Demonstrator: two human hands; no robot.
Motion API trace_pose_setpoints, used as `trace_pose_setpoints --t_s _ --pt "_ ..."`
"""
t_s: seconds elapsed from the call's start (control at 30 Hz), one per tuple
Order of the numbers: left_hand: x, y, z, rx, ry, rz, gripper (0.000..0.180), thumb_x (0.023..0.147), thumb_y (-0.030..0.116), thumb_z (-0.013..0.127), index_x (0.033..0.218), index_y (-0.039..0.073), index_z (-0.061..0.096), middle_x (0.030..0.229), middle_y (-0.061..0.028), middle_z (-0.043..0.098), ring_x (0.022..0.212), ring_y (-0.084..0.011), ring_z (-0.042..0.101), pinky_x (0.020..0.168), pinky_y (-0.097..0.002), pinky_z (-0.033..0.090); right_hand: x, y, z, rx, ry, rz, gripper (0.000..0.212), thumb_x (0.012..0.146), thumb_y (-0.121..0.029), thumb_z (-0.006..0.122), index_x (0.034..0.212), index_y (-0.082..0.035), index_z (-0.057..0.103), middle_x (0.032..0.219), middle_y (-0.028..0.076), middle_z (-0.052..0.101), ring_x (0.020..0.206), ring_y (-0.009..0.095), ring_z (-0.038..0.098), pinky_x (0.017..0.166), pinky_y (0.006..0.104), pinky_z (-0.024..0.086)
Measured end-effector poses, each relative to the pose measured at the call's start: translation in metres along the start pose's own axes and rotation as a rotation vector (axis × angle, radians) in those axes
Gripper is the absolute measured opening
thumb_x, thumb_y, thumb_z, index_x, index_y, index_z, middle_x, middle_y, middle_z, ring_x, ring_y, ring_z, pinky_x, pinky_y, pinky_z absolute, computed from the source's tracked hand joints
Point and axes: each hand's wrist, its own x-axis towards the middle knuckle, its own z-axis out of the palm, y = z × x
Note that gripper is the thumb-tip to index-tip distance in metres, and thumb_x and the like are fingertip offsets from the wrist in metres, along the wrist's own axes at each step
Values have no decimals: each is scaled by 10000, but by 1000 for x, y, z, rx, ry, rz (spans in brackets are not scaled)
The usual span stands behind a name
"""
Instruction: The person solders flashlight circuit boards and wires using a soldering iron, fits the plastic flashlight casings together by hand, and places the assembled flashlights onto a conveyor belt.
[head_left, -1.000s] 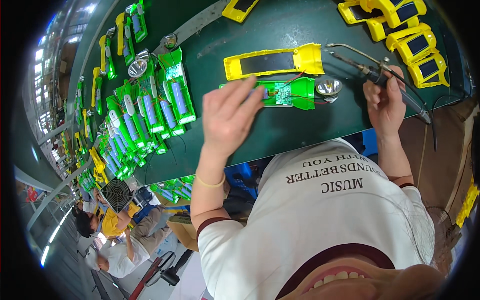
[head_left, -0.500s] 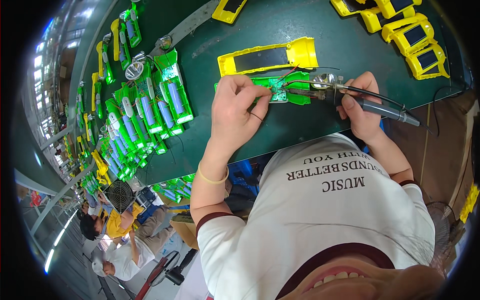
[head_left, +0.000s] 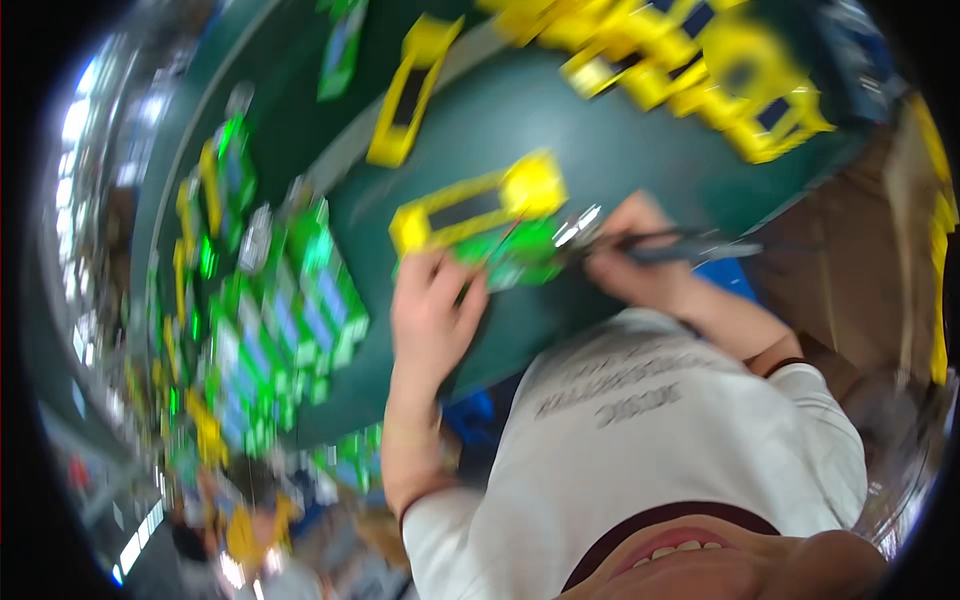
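Note:
The picture is motion-blurred. A green circuit board (head_left: 515,255) lies on the dark green table (head_left: 620,150), just in front of a yellow plastic housing (head_left: 470,212) with a dark panel. My left hand (head_left: 432,318) presses down on the board's left end. My right hand (head_left: 630,262) grips a dark pen-shaped tool (head_left: 690,248), a soldering iron by its look, whose tip points left at the board's right end near a shiny round part (head_left: 578,226).
Several green boards (head_left: 290,320) lie in rows on the table's left side. More yellow housings (head_left: 700,60) are heaped at the top right, one other (head_left: 410,90) at the top middle. Other people sit farther along at the lower left.
The view has swung and blurred. My left hand stays on the green board. My right hand and the tool remain at the board's right end.

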Motion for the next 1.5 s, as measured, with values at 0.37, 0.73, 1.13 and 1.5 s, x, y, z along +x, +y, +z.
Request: trace_pose_setpoints --t_s 0.37,0.73,1.13,1.5 --pt "-5 12 1 14 -68 -37 112 664 17 672 754 35 608 766 -89 464 699 -230 488 605 -311 420 -15 -10 -13 139 -93 107 258 834 -173 602 900 -68 376 729 -28 492 672 31 446 580 212 373" --pt "-11 12 -8 82 -85 -89 140 672 35 688 785 23 606 811 -113 499 781 -270 519 673 -339 445 -16 3 -10 377 4 205 230 813 -98 608 931 -74 413 768 -20 493 716 26 443 615 195 380" --pt "-30 11 -25 -234 -60 -238 167 682 15 686 842 45 650 701 -48 548 621 -178 520 549 -268 428 -18 7 -14 460 79 198 216 844 -150 567 917 -61 385 723 35 483 522 73 454 477 197 384" --pt "-15 -11 -2 95 28 323 229 625 7 661 848 59 660 723 -49 546 679 -190 544 584 -292 455 -22 9 -4 449 84 149 230 827 -127 581 896 -62 371 747 53 484 533 78 439 487 214 393"
